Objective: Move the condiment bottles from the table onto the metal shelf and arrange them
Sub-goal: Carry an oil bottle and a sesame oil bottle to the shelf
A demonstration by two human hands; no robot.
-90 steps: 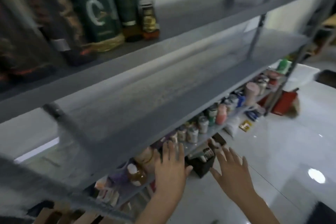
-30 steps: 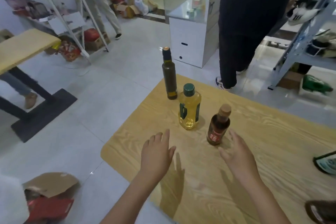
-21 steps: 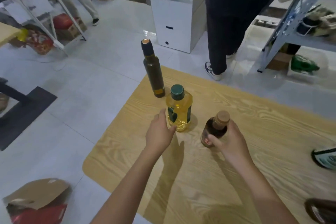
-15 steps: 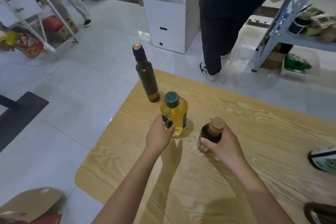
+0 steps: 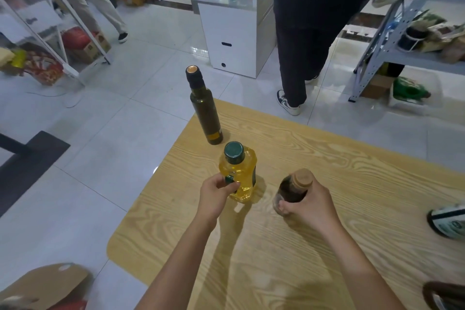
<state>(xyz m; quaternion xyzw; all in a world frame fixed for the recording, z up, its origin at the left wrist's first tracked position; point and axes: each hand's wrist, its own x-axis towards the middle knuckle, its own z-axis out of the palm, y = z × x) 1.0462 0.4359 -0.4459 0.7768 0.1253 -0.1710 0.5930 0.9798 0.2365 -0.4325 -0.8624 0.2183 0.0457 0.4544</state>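
Observation:
Three bottles stand near the left corner of the wooden table (image 5: 339, 178). My left hand (image 5: 216, 195) grips the yellow oil bottle (image 5: 240, 171) with the green cap at its lower side. My right hand (image 5: 310, 205) wraps around the small dark brown bottle (image 5: 293, 189) with the tan cap. Farther back, a tall dark green bottle (image 5: 205, 111) stands alone at the table's edge. A grey metal shelf (image 5: 392, 22) holding shoes and packets stands at the far right.
A person in dark trousers (image 5: 299, 40) stands just beyond the table. A white cabinet (image 5: 231, 40) sits behind. A white rack (image 5: 50, 22) is at the far left, with another person's legs (image 5: 83, 0) beside it. A cardboard box (image 5: 42, 287) lies by the lower left. A green-labelled bottle (image 5: 449, 221) lies at the table's right edge.
I turned from the shelf to the table. Both hands, open and hovering a second ago, reached forward and closed around the yellow bottle and the brown bottle.

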